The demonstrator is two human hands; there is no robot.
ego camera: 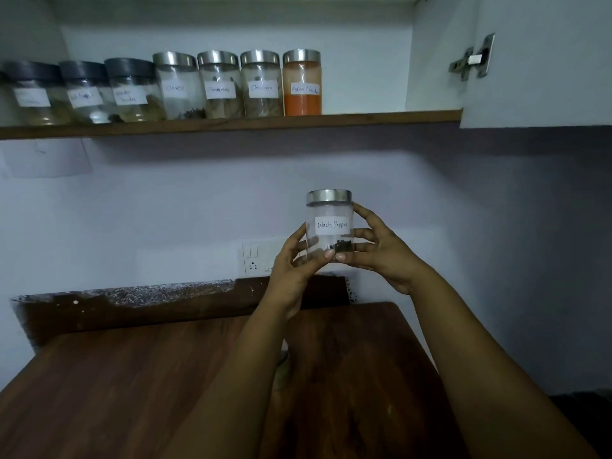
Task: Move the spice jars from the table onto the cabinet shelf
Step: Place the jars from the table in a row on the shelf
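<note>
A clear glass jar (329, 223) with a steel lid and a "Black Pepper" label is held up in the air above the wooden table (132, 376), below the shelf. My left hand (294, 270) grips its lower left side and my right hand (381, 253) grips its right side, thumbs meeting under the label. A few peppercorns lie at the jar's bottom. On the cabinet shelf (381, 116) stands a row of several labelled jars, ending on the right with a red chilli powder jar (302, 82).
Shelf space lies to the right of the red jar, up to the cabinet side wall with its hinge (473, 59). A wall socket plate (256, 260) sits behind my hands. A worn dark board (132, 303) runs along the table's back edge.
</note>
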